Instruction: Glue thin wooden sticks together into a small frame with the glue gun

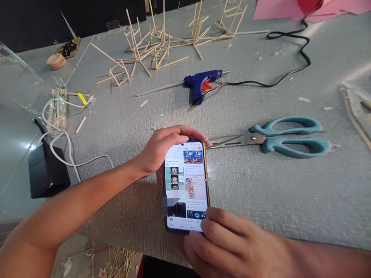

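Holding the far end of a lit phone (195, 195), here's the left hand (170, 145), thumb laid along the edge and fingers curved round towards the far right corner. Down at the near right corner, the right hand (227, 245) has its fingers half curled and pressed to the phone's edge; whether they truly grip, I can't tell. The phone sits at the near side of the table (251, 189), screen facing the person, rows of pictures and writing glowing away, the characters too small to read, and a blurred patch covering part of it!

Just right of it, scissors (283, 137) with teal handles, blades parted a little and pointing left, tips close to the left hand's fingertips. Further off, a blue glue gun (198, 83) lies on its side, orange trigger showing, a pale glue stick (159, 89) out of its back, black cord (277, 84) snaking far right towards pink paper (278, 4).

Far side now: a spiky frame of thin wooden sticks (154, 49). Over on the left, a clear packet (59, 105) of sticks carries green print, unreadable from here; beside it, a white cable (70, 149) wears a yellow tag (81, 99), and a black box (48, 170) sits nearer.
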A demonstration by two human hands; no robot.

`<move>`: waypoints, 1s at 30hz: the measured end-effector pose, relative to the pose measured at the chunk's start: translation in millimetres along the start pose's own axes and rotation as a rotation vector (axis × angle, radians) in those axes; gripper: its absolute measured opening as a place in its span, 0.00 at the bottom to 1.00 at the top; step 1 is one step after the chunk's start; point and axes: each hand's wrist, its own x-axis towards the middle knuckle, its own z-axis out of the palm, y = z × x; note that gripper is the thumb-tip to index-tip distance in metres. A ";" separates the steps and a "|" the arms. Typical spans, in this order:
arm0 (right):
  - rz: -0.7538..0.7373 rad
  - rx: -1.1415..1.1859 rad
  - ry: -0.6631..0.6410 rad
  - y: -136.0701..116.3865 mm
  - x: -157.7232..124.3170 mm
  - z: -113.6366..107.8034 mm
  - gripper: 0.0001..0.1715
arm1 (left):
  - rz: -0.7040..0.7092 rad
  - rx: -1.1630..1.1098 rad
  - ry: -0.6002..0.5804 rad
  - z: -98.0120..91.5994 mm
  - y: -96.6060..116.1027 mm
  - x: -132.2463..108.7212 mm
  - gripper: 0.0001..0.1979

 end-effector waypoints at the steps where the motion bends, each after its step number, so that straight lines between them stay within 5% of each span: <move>1: -0.001 0.002 0.004 0.0 0.2 0.3 0.03 | 0.002 -0.005 -0.006 -0.2 0.0 0.1 0.12; 30: 0.126 -0.017 -0.014 1.2 3.5 0.6 0.14 | 0.015 -0.059 -0.038 0.2 0.7 -0.2 0.10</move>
